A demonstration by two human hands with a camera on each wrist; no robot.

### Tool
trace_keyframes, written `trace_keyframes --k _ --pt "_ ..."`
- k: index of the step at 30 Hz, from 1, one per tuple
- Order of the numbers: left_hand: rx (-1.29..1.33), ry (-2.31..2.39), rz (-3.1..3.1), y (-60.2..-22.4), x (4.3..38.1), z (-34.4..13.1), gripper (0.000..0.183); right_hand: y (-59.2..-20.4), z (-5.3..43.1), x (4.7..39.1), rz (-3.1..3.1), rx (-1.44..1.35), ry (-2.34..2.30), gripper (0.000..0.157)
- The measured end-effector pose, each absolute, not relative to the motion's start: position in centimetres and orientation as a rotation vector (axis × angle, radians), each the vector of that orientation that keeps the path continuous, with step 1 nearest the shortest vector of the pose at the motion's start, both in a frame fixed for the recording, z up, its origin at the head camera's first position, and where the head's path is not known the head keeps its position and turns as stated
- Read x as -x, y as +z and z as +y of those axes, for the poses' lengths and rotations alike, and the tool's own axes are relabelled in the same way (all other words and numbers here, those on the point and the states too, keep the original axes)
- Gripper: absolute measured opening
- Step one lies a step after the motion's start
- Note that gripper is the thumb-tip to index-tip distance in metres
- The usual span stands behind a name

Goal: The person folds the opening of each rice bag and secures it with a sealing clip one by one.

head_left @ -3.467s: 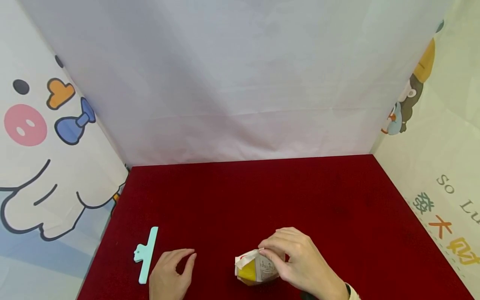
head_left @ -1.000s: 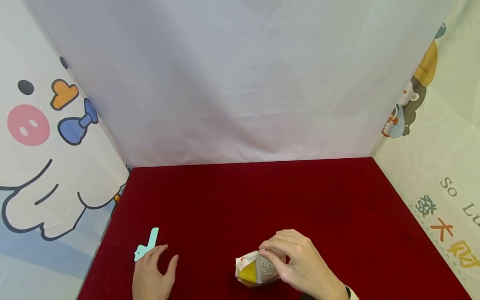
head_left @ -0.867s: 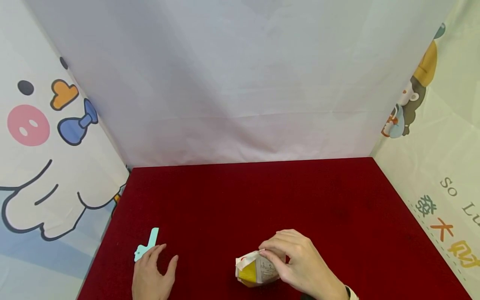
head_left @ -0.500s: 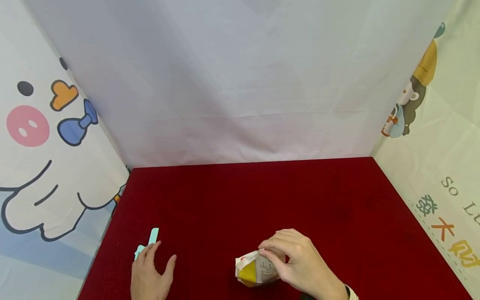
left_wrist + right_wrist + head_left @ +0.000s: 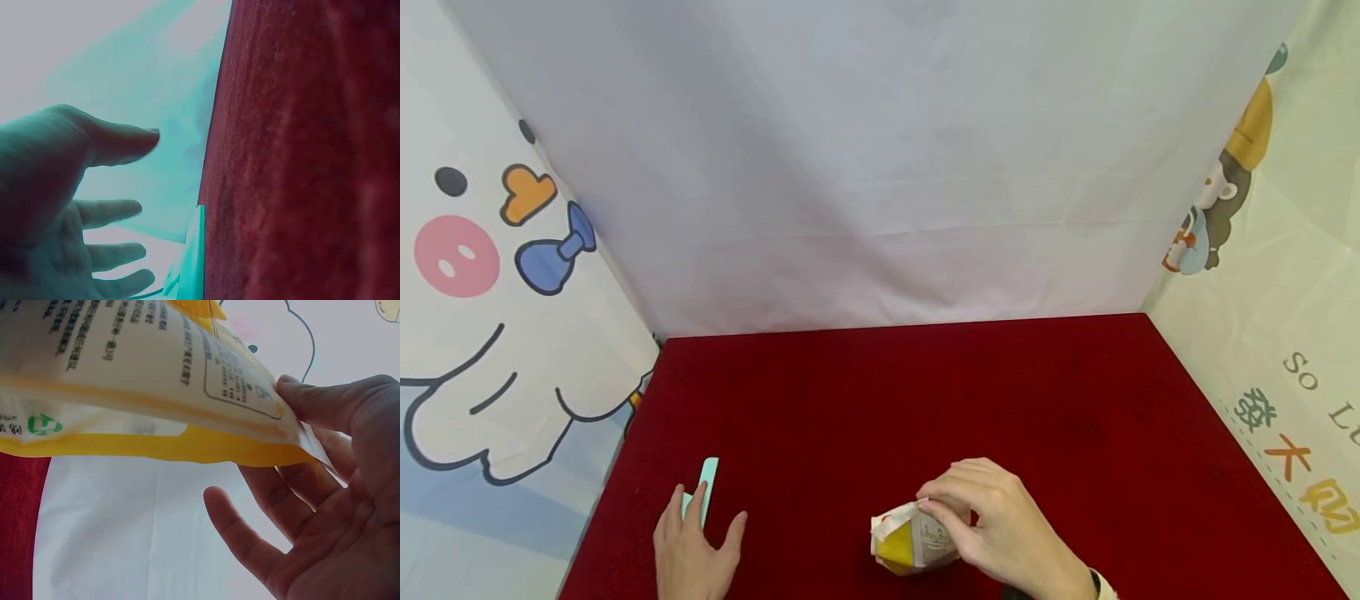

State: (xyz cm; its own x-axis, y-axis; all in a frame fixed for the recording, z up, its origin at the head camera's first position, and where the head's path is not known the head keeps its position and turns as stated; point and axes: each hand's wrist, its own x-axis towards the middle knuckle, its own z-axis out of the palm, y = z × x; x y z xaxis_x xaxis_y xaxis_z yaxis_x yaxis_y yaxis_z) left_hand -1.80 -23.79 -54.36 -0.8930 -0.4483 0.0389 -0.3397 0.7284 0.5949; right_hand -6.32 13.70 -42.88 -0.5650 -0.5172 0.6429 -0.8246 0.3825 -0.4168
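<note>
In the head view a white-and-yellow printed food packet (image 5: 925,540) sits on the red tabletop, its top edge folded over. My right hand (image 5: 1000,525) pinches that edge between thumb and fingers; the right wrist view shows printed text on the packet (image 5: 144,369). Over at the left, a mint-green sealing clip (image 5: 708,483) lies on the cloth, partly covered by my left hand (image 5: 692,554). The left wrist view has the left fingers spread and extended, with a visible gap between them and the clip (image 5: 195,262).
Dark red cloth (image 5: 880,392) covers the tabletop. A pale curtain (image 5: 880,167) closes off the back, and printed cloth panels stand along the left (image 5: 482,358) and right (image 5: 1285,292) sides.
My left hand has moved left from beside the clip to over it, its thumb and fingers spreading apart. The right hand and the packet have stayed in place.
</note>
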Motion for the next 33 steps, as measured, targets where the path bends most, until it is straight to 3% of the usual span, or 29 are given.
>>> trace_keyframes --k 10,20,26,33 --pt "-0.755 -0.984 -2.967 -55.0 2.4 -25.5 0.1 -42.8 13.7 6.4 -2.23 -1.17 1.018 0.013" --pt "-0.866 -1.015 -3.032 -54.6 2.5 -27.4 0.111 -42.7 13.5 6.4 -2.223 -1.17 1.022 0.013" --pt "-0.92 -1.01 -3.027 -54.5 2.6 -28.2 0.1 -42.8 13.6 6.2 -2.231 -1.15 1.029 0.002" --pt "-0.993 -1.067 -2.855 -54.0 2.5 -27.8 0.08 -42.7 13.5 6.3 -2.223 -1.159 1.026 0.006"
